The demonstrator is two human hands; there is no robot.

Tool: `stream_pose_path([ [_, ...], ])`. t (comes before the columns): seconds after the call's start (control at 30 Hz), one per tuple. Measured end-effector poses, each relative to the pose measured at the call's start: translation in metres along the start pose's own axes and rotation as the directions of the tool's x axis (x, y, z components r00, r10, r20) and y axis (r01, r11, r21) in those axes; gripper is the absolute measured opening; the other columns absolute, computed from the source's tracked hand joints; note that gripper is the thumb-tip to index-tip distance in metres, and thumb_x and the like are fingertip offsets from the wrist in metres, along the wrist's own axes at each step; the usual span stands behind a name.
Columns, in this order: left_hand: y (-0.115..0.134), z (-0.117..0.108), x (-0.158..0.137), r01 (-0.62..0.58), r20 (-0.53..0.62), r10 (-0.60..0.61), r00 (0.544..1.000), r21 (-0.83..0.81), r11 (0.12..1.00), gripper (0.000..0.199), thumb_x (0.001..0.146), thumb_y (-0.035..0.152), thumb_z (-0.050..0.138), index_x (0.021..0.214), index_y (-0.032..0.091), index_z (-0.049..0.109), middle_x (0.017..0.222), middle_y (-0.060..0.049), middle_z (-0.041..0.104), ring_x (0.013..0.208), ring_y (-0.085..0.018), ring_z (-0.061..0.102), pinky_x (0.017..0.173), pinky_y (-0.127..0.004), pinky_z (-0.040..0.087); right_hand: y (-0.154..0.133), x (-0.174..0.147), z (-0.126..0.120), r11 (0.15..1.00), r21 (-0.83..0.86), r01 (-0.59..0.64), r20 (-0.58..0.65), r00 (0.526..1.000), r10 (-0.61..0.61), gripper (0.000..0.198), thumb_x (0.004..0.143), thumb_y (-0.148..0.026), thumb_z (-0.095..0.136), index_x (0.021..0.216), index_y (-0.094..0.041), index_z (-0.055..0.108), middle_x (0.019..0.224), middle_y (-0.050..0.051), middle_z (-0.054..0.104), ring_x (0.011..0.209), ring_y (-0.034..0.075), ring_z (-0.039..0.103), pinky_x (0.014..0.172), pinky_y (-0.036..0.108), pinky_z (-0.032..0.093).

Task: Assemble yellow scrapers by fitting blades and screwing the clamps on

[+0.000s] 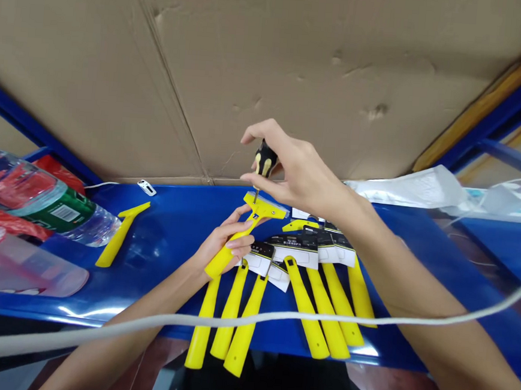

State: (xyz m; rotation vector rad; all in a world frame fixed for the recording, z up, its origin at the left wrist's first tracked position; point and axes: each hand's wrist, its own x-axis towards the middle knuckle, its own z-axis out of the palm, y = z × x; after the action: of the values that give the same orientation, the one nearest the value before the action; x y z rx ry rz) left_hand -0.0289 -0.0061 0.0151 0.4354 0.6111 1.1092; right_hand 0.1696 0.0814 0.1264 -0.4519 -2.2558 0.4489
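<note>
My left hand (230, 242) is wrapped round the handle of a yellow scraper (226, 258), its wide head tilted up and to the right. Above that head, my right hand (290, 167) grips a short screwdriver (265, 159) with a black and cream handle. The shaft points down and its tip meets a screw spot at the left of the scraper head. Below my hands, several more yellow scrapers (305, 310) lie fanned out, with black and white cards (295, 246) around their upper ends. One scraper (119, 238) lies apart on the left.
A blue shelf (163, 229) carries everything, backed by a cardboard wall (252, 68). At left lie a large plastic bottle (67, 210) and a clear cup (33, 267). A white cable (178, 319) crosses in front of my forearms. White plastic packaging (405, 185) sits at back right.
</note>
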Motion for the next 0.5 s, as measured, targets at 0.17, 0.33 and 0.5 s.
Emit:
stream_pose_path([
  [0.17,0.001,0.001,-0.001,-0.011,0.002,0.011,1.000,-0.047,0.999,0.033,0.102,0.002,0.060,0.128,0.022,0.065,0.137,-0.015,0.073,0.042,0.005,0.048,0.041,-0.008,0.041,-0.003,-0.001,-0.008,0.997,0.067,0.035,0.083,0.996,-0.041,0.034,0.100,-0.024,0.070,0.130,-0.027,0.054,0.134,0.010,0.068,0.119,0.028,0.069,0.098,0.047,0.061],
  [0.33,0.001,0.000,-0.001,-0.017,0.005,0.017,1.000,-0.032,0.999,0.039,0.101,0.001,0.062,0.133,0.023,0.065,0.139,-0.015,0.073,0.042,0.005,0.048,0.040,-0.009,0.042,-0.001,-0.002,-0.013,0.999,-0.049,-0.016,-0.013,1.000,0.016,0.032,0.093,-0.039,0.084,0.111,-0.028,0.059,0.102,0.003,0.072,0.091,0.026,0.069,0.087,0.048,0.061],
  [0.5,0.000,-0.001,-0.001,-0.010,-0.019,0.010,1.000,-0.017,1.000,0.042,0.099,0.002,0.065,0.135,0.024,0.066,0.142,-0.014,0.072,0.041,0.006,0.045,0.040,-0.008,0.040,0.003,-0.002,-0.012,0.997,0.069,-0.021,0.050,0.999,0.018,0.027,0.098,-0.029,0.075,0.118,-0.028,0.057,0.118,0.006,0.074,0.096,0.025,0.071,0.084,0.045,0.062],
])
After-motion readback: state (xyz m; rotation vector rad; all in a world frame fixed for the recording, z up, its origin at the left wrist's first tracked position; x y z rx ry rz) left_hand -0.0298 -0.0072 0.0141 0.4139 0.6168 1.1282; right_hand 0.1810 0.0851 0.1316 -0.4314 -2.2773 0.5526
